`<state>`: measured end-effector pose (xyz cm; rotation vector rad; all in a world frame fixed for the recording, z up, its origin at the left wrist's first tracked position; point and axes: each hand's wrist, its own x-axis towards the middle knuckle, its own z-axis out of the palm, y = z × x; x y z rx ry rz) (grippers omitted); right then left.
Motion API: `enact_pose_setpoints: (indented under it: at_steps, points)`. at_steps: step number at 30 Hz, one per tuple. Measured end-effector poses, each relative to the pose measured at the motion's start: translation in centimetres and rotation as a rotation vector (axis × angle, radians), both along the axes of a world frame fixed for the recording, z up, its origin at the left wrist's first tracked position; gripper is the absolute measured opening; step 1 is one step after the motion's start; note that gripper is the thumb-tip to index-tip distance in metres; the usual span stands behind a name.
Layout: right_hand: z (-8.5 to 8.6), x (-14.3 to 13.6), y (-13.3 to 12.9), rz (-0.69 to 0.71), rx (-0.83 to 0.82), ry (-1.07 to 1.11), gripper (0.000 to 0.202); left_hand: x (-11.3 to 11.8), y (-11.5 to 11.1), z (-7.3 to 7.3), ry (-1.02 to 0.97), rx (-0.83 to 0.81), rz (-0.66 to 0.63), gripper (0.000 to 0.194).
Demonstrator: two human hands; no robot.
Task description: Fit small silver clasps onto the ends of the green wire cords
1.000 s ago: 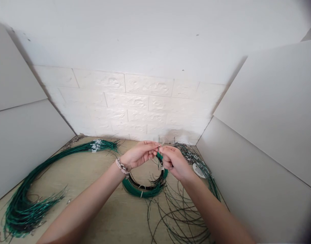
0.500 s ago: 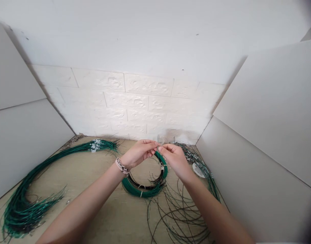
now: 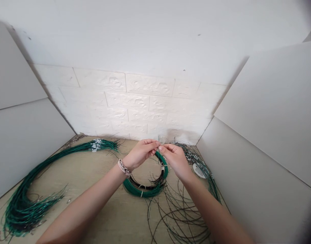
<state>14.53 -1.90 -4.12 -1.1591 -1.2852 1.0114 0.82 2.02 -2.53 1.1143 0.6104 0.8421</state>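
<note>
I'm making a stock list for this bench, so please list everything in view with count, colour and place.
Long strand bundle: one, green, white pieces near far end, left
Coil: one, green and black, centre
Loose strands: uncountable, dark, lower right
Right bundle: one, dark green with white bits, right
Disc: one, white, beside right bundle
Thin strand: one, dark, at fingertips
Tabletop: one, tan, below
Wall: one, white, behind
Side panels: several, pale grey, both sides
Bracelet: silver and pink, left wrist
Left hand, right hand: bare, centre
</note>
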Motion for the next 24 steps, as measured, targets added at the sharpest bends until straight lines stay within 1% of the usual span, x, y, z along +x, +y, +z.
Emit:
enact_pose_setpoints:
  at_steps: [4, 8, 12, 16, 18, 21, 24]
  points:
    - [0.17, -0.18, -0.16, 0.022, -0.028, -0.014, 0.019, -0.09, 0.00, 0.11, -0.037, -0.023, 0.013, 0.020]
    - [0.29, -0.23, -0.26, 0.028, -0.036, -0.046, 0.018, -0.06, 0.09, 0.00, -0.029, -0.001, 0.005, 0.021]
    - [0.08, -0.03, -0.04, -0.008, -0.036, -0.036, 0.019, -0.02, 0.17, -0.10, 0.064, 0.087, -0.016, 0.023]
    - [-0.06, 0.08, 0.11, -0.038, -0.030, -0.010, 0.020, -0.17, 0.16, 0.08, 0.177, 0.191, 0.008, 0.024]
    - [0.01, 0.08, 0.05, -0.033, -0.016, -0.016, 0.020, -0.25, 0.07, 0.27, 0.171, 0.197, 0.034, 0.024]
    - [0.20, 0.06, -0.12, 0.013, -0.022, -0.062, 0.020, -0.32, -0.08, 0.50, 0.109, 0.160, 0.064, 0.023]
    - [0.36, 0.02, -0.26, 0.060, -0.031, -0.101, 0.017, -0.33, -0.09, 0.52, 0.092, 0.146, 0.050, 0.023]
